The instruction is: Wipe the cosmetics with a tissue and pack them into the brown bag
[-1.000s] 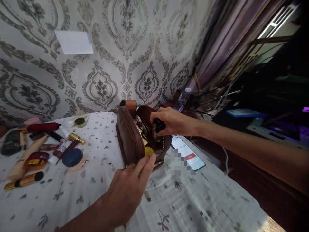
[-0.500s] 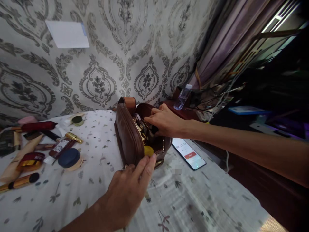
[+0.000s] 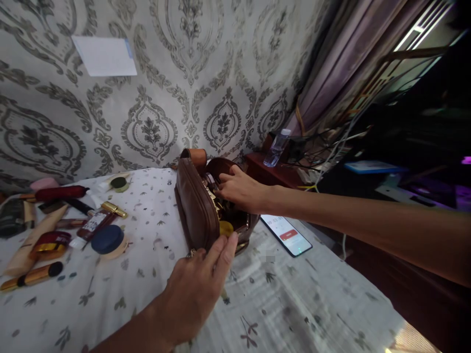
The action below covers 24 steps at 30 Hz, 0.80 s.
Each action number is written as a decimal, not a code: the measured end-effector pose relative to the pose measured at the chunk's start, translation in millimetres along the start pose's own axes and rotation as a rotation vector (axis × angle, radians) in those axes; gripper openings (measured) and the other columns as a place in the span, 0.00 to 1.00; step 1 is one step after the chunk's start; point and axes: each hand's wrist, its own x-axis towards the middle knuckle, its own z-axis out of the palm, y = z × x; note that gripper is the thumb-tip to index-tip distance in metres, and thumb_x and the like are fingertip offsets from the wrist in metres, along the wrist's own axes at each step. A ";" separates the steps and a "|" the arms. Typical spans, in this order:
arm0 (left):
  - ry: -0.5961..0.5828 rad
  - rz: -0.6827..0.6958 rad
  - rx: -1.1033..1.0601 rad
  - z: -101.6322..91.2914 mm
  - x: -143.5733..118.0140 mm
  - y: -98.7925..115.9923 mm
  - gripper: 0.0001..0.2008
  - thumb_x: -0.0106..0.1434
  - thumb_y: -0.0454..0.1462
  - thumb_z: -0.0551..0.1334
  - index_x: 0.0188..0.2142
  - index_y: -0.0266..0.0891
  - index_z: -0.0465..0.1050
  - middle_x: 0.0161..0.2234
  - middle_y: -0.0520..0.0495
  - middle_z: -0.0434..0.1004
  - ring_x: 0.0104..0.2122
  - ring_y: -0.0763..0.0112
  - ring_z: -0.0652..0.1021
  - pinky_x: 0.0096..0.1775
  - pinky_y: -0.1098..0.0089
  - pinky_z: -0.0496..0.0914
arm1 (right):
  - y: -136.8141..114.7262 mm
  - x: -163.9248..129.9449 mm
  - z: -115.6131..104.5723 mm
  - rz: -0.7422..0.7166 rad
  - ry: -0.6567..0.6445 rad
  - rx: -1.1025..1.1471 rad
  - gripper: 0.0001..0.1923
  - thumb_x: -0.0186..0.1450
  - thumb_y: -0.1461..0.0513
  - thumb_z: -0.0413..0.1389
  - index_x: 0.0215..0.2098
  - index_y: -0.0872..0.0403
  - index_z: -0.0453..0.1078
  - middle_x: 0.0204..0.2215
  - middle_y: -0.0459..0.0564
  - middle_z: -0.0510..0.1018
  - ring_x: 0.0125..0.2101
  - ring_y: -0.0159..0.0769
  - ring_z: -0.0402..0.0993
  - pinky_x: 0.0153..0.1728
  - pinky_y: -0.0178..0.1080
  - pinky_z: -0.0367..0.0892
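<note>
A grey damask-patterned wall (image 3: 189, 105) stands behind — purple curtain (image 3: 340, 68), bright window (image 3: 418, 32) right.

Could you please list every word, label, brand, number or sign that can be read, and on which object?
"00:03" on the lit white screen of the flat black-edged phone; the digits after it are unclear.
Too small or blurred: the red rectangular on-screen button, and the pale lettering on the dark red white-capped bottle.
</note>
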 end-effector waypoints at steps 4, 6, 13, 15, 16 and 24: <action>-0.005 -0.014 0.015 -1.9 0.8 0.0 0.43 0.57 0.21 0.55 0.70 0.34 0.40 0.64 0.37 0.63 0.39 0.70 0.79 0.32 0.73 0.75 | 1.6 -1.7 -3.8 0.015 -0.002 -0.034 0.13 0.58 0.63 0.64 0.42 0.56 0.74 0.36 0.53 0.80 0.44 0.44 0.65 0.39 0.42 0.49; -0.005 -0.014 0.016 -2.1 1.0 -0.1 0.43 0.57 0.22 0.55 0.70 0.34 0.41 0.64 0.38 0.63 0.39 0.70 0.79 0.31 0.73 0.75 | 1.5 -3.9 -9.2 0.033 0.007 -0.033 0.21 0.56 0.56 0.67 0.45 0.57 0.73 0.38 0.55 0.80 0.43 0.45 0.65 0.39 0.41 0.50; 0.048 0.002 0.045 -4.4 2.3 -1.0 0.40 0.58 0.22 0.55 0.69 0.34 0.45 0.61 0.39 0.68 0.36 0.71 0.79 0.29 0.73 0.76 | -16.0 4.2 -8.9 -0.165 0.056 0.101 0.09 0.65 0.61 0.57 0.39 0.59 0.75 0.40 0.58 0.78 0.46 0.45 0.66 0.42 0.42 0.55; 0.046 0.013 0.058 -7.0 2.8 -1.9 0.40 0.58 0.22 0.56 0.69 0.33 0.46 0.60 0.39 0.69 0.36 0.70 0.79 0.28 0.72 0.76 | -20.6 10.7 1.5 -0.269 0.050 0.145 0.08 0.65 0.66 0.54 0.38 0.59 0.76 0.39 0.58 0.78 0.46 0.44 0.67 0.44 0.43 0.55; 0.040 0.018 0.065 -8.3 3.0 -2.4 0.40 0.58 0.23 0.56 0.68 0.32 0.47 0.60 0.39 0.69 0.36 0.70 0.79 0.28 0.72 0.76 | -21.7 14.0 6.7 -0.299 0.059 0.162 0.09 0.65 0.67 0.53 0.38 0.59 0.76 0.37 0.58 0.78 0.45 0.44 0.68 0.45 0.43 0.56; -0.054 0.034 0.066 -13.9 4.7 -7.7 0.41 0.56 0.24 0.56 0.69 0.32 0.44 0.62 0.37 0.66 0.38 0.68 0.79 0.29 0.72 0.77 | -18.6 19.8 8.9 -0.389 0.084 0.098 0.10 0.64 0.69 0.52 0.32 0.58 0.76 0.34 0.58 0.80 0.41 0.44 0.70 0.48 0.47 0.54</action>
